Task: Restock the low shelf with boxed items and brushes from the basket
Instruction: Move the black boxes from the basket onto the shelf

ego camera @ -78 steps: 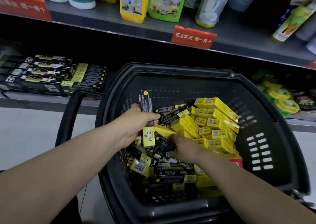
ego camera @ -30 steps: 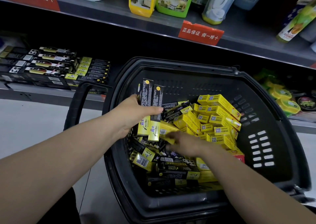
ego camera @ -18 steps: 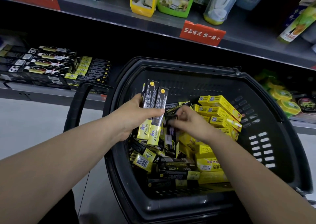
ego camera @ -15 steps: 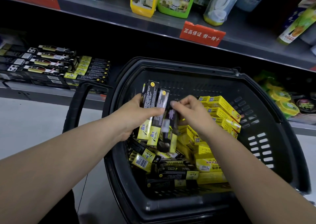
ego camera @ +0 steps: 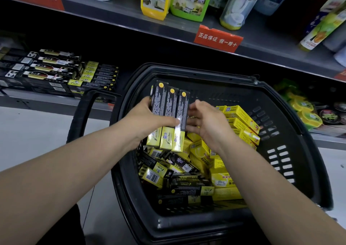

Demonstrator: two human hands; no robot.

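While the low shelf [ego camera: 46, 102] has a row of matching shelf boxes [ego camera: 97, 76] at its left end, next to bigger black cartons [ego camera: 41, 70], nothing from this handful is on it yet.

The basket [ego camera: 206, 72] sits in front of the shelf with its handle [ego camera: 80, 117] on the left. It is well loaded: yellow boxes [ego camera: 241, 121] stacked along its right wall, loose black-and-yellow boxes [ego camera: 168, 170] heaped toward its near left corner. I can't make out any brushes.

The left hand [ego camera: 148, 119] grips three upright boxes [ego camera: 169, 113] side by side over the basket's far left part, yellow ends down. Its thumb is clamped across their fronts and its fingers are hidden behind them.

The right hand [ego camera: 207, 125] has fingers loosely spread and holds nothing. It is right at the third box's right edge; I can't tell if they touch.

Change: the count in the left hand went from one to two to three. The right hand picked each box from the heap, fed it in, and has just let go of the third.

My read: batching is working and the stack is squared up. The handful is probably near grip capacity, so either one more pick or carry it left to the shelf row. The main risk is the outer box slipping out from under the thumb.
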